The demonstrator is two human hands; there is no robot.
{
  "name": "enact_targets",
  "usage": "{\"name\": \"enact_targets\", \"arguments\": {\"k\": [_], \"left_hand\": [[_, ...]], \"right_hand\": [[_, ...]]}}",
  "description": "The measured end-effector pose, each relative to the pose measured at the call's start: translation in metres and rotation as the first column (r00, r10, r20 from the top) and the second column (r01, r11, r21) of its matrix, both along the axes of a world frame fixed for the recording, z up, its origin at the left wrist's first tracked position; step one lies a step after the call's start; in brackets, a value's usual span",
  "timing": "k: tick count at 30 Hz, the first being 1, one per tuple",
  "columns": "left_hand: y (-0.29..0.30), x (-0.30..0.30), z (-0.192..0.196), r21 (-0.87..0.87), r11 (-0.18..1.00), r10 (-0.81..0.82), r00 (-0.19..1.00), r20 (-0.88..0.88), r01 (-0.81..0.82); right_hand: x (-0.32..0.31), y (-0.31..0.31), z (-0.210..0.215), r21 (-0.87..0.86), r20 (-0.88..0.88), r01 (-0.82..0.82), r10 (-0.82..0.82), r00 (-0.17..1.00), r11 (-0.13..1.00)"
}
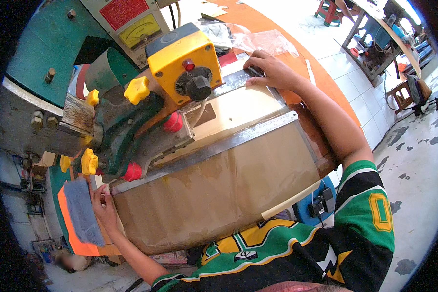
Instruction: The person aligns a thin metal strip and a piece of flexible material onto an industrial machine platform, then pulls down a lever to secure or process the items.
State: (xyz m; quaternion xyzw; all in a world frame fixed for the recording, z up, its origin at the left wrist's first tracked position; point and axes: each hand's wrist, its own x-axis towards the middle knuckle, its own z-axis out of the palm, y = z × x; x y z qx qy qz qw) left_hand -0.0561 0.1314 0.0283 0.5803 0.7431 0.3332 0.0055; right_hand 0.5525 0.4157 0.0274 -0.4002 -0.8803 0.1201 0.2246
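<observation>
My left hand [103, 207] is at the left end of a long steel ruler [219, 150], its fingers bent together. A small pale bit shows at the fingertips, but what they hold is too small to make out. The ruler lies slantwise along the far edge of a brown, glossy sheet-covered surface [194, 199]. Farther back, my right hand [272, 73] curls its thumb and fingers around a dark piece [256, 71] at the end of a silvery metal plate [234, 82]. Between plate and ruler lies a cream-coloured board [233, 114].
Above the work hangs a yellow control box [184, 65] with a black knob. Yellow knobs [137, 90] and red knobs [133, 171] stick out of the machine arm. A grey cloth-like pad [82, 211] lies at left on an orange sheet [68, 228]. Clear plastic [267, 41] lies behind.
</observation>
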Motion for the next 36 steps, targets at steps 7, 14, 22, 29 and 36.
{"name": "enact_targets", "arguments": {"k": [7, 14, 22, 29, 36], "left_hand": [[0.000, 0.003, 0.003, -0.004, 1.000, 0.004, 1.000, 0.000, -0.004], [-0.002, -0.006, -0.001, -0.023, 1.000, -0.011, 1.000, 0.015, 0.011], [-0.002, -0.012, -0.006, -0.016, 0.999, 0.029, 0.999, 0.042, -0.028], [0.001, -0.009, -0.002, -0.035, 0.999, -0.018, 1.000, -0.020, 0.018], [0.002, -0.012, 0.001, -0.033, 0.997, -0.065, 0.997, -0.051, 0.063]], "right_hand": [[-0.004, 0.000, -0.002, 0.028, -0.003, 0.012, -0.012, 1.000, 1.000], [-0.003, -0.004, -0.001, 0.026, -0.026, -0.001, 0.002, 1.000, 1.000], [-0.051, -0.053, 0.030, -0.004, 0.081, -0.317, 0.316, 0.945, 0.949], [-0.065, -0.070, 0.023, -0.188, 0.058, -0.435, 0.453, 0.890, 0.880], [-0.067, -0.066, 0.016, -0.196, 0.044, -0.422, 0.438, 0.898, 0.885]]}}
